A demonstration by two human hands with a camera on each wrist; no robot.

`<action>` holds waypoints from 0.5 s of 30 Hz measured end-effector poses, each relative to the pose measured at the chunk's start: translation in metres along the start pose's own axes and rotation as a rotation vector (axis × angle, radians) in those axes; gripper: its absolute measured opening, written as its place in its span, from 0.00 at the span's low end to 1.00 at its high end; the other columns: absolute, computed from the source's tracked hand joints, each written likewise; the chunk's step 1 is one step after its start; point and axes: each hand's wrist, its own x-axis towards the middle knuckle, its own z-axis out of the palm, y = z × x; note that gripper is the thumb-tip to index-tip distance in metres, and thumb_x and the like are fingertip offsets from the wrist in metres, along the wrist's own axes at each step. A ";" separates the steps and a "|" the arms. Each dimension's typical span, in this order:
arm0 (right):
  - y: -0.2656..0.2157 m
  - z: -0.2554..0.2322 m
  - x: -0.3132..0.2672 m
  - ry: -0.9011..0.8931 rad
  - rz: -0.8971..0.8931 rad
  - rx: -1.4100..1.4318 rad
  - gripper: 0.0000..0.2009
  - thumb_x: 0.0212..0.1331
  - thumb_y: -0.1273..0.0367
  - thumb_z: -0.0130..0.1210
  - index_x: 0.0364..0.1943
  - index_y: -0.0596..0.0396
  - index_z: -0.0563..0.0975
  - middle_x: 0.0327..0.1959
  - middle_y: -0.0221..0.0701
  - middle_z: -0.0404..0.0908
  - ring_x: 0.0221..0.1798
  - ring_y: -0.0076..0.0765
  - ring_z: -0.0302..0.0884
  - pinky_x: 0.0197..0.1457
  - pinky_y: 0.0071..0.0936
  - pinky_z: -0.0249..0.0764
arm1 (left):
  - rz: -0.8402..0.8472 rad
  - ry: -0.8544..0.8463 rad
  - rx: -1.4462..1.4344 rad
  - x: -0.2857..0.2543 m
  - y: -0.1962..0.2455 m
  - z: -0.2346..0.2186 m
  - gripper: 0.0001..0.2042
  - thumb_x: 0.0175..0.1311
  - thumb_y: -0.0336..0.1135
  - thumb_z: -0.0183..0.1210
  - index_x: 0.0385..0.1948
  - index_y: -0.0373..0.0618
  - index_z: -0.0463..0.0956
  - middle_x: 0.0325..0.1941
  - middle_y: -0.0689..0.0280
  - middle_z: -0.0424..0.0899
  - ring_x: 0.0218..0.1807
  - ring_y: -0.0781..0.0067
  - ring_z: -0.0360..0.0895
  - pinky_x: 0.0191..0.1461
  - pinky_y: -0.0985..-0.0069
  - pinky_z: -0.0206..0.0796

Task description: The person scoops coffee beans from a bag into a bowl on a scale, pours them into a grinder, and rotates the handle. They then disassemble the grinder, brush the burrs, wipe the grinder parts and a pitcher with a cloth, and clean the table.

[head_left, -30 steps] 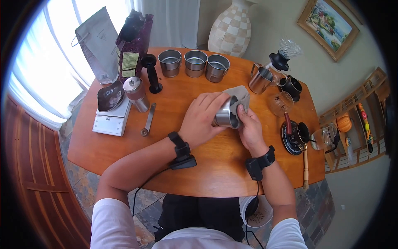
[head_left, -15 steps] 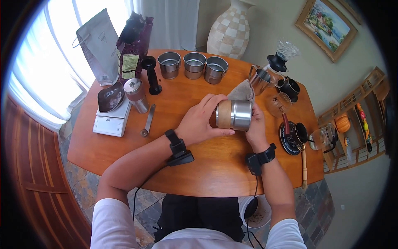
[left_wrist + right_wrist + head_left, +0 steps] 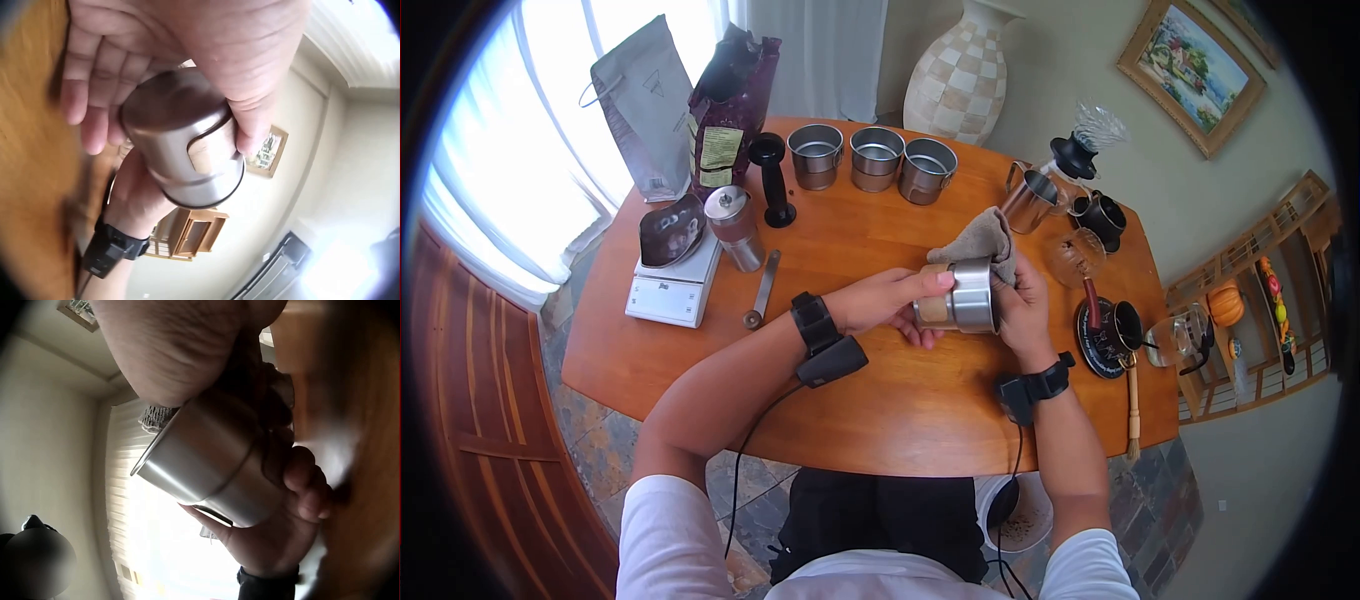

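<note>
A steel cup with a tan band (image 3: 973, 296) lies tipped on its side in the air over the table, its rim toward the right. The left hand (image 3: 889, 302) holds its base end, thumb on the band; in the left wrist view that thumb presses the cup (image 3: 175, 137) while the other fingers extend behind it. At the rim side the right hand (image 3: 1022, 312) grips the cup and a grey-brown cloth (image 3: 980, 240), which sticks up behind the cup. The right wrist view shows the cup's side (image 3: 206, 462) below the right palm; some right fingertips are hidden.
Three steel cups (image 3: 876, 158) line the back edge. Scale (image 3: 672, 288), grinder (image 3: 735, 230), tamper (image 3: 773, 185) and bags (image 3: 645, 110) stand left. A steel pitcher (image 3: 1030, 198), glassware and a small pot on a dark saucer (image 3: 1100, 340) stand right.
The cup has turned from its opening facing the right hand to its side facing up, and moved slightly down. The left hand has shifted its hold, thumb now on top of the band.
</note>
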 end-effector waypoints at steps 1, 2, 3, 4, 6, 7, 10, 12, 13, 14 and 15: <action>-0.003 0.002 -0.001 -0.002 0.000 0.000 0.16 0.71 0.78 0.55 0.61 0.61 0.78 0.52 0.26 0.84 0.55 0.21 0.77 0.62 0.23 0.72 | -0.061 -0.067 -0.056 0.000 -0.001 -0.002 0.38 0.70 0.73 0.51 0.53 0.38 0.77 0.40 0.60 0.86 0.38 0.72 0.86 0.43 0.76 0.79; -0.006 0.004 -0.001 -0.015 -0.005 0.008 0.16 0.71 0.78 0.56 0.61 0.61 0.78 0.52 0.26 0.84 0.55 0.21 0.77 0.62 0.23 0.72 | -0.121 -0.134 -0.113 -0.001 -0.001 -0.004 0.40 0.71 0.76 0.47 0.51 0.39 0.77 0.37 0.60 0.86 0.37 0.72 0.86 0.41 0.75 0.80; -0.009 0.005 -0.002 -0.027 -0.009 0.016 0.16 0.71 0.78 0.57 0.60 0.61 0.78 0.52 0.25 0.84 0.55 0.21 0.77 0.62 0.23 0.72 | -0.121 -0.133 -0.113 -0.002 0.001 -0.006 0.40 0.71 0.76 0.47 0.51 0.39 0.77 0.37 0.60 0.86 0.37 0.72 0.86 0.41 0.75 0.80; -0.012 0.006 -0.003 -0.028 -0.009 0.017 0.16 0.71 0.78 0.57 0.60 0.61 0.78 0.52 0.25 0.84 0.55 0.21 0.77 0.62 0.23 0.72 | -0.164 -0.217 -0.180 -0.003 0.004 -0.007 0.40 0.71 0.76 0.44 0.51 0.39 0.77 0.36 0.60 0.85 0.35 0.72 0.86 0.41 0.75 0.80; -0.015 0.008 -0.005 -0.064 -0.048 0.050 0.15 0.72 0.76 0.58 0.60 0.61 0.78 0.53 0.26 0.84 0.55 0.20 0.77 0.62 0.23 0.72 | -0.206 -0.299 -0.248 -0.004 0.003 -0.008 0.40 0.72 0.76 0.42 0.50 0.39 0.77 0.35 0.60 0.85 0.34 0.72 0.86 0.40 0.75 0.80; -0.017 0.010 -0.005 -0.066 -0.047 0.050 0.15 0.72 0.76 0.58 0.60 0.61 0.78 0.53 0.26 0.84 0.55 0.20 0.77 0.62 0.23 0.72 | -0.178 -0.277 -0.241 -0.002 -0.001 -0.008 0.40 0.72 0.76 0.42 0.50 0.40 0.78 0.36 0.60 0.85 0.35 0.72 0.86 0.40 0.75 0.80; -0.016 0.006 -0.003 0.210 -0.036 -0.002 0.15 0.75 0.68 0.60 0.59 0.61 0.79 0.50 0.26 0.84 0.52 0.21 0.78 0.58 0.22 0.75 | -0.100 -0.254 -0.205 0.000 -0.006 -0.004 0.39 0.74 0.74 0.41 0.54 0.41 0.76 0.39 0.58 0.86 0.38 0.71 0.86 0.41 0.75 0.81; -0.014 -0.014 0.008 0.439 -0.034 0.032 0.22 0.76 0.53 0.57 0.55 0.60 0.81 0.46 0.27 0.85 0.45 0.21 0.80 0.51 0.22 0.77 | -0.049 -0.258 -0.174 0.002 -0.005 -0.003 0.38 0.75 0.73 0.40 0.57 0.42 0.75 0.42 0.57 0.86 0.39 0.70 0.87 0.43 0.76 0.82; -0.018 -0.015 0.010 0.437 -0.036 0.031 0.22 0.76 0.53 0.57 0.55 0.60 0.81 0.46 0.27 0.85 0.45 0.21 0.80 0.51 0.22 0.77 | 0.037 -0.149 -0.247 0.004 -0.005 -0.005 0.37 0.76 0.73 0.40 0.59 0.42 0.73 0.44 0.58 0.85 0.41 0.71 0.86 0.44 0.75 0.82; -0.025 -0.017 0.011 0.425 -0.005 0.084 0.25 0.76 0.48 0.54 0.52 0.60 0.82 0.43 0.27 0.85 0.42 0.21 0.79 0.47 0.23 0.77 | 0.123 -0.037 -0.319 0.005 -0.005 -0.007 0.37 0.76 0.72 0.41 0.62 0.43 0.71 0.46 0.59 0.85 0.42 0.71 0.86 0.45 0.75 0.81; -0.032 -0.016 0.013 0.414 0.025 0.138 0.30 0.75 0.43 0.51 0.49 0.59 0.83 0.40 0.27 0.84 0.38 0.20 0.78 0.44 0.23 0.77 | 0.126 -0.035 -0.316 0.006 -0.006 -0.010 0.37 0.76 0.72 0.41 0.62 0.43 0.71 0.46 0.59 0.85 0.42 0.71 0.86 0.45 0.75 0.81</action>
